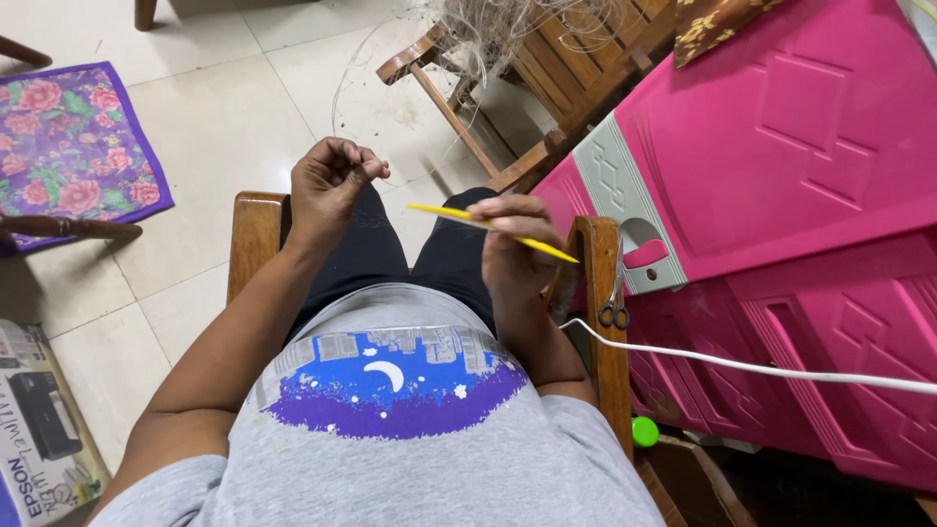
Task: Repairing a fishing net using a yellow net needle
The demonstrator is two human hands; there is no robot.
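I sit in a wooden armchair [256, 234] and look down at my lap. My left hand [330, 183] is raised over my left knee, its fingertips pinched on thin pale thread [344, 90] that runs up toward a tangled net [493, 29] draped on another wooden chair ahead. My right hand [514, 249] is closed around a slim yellow netting needle [488, 226] that lies across the fingers and points right and left. The two hands are a short way apart.
A pink plastic cabinet [781, 195] stands close on the right, scissors [615, 303] hanging by its grey handle panel. A white cable [761, 369] crosses it. A green cap [644, 430] lies below. A floral mat [68, 137] and a printed carton [34, 429] are on the left.
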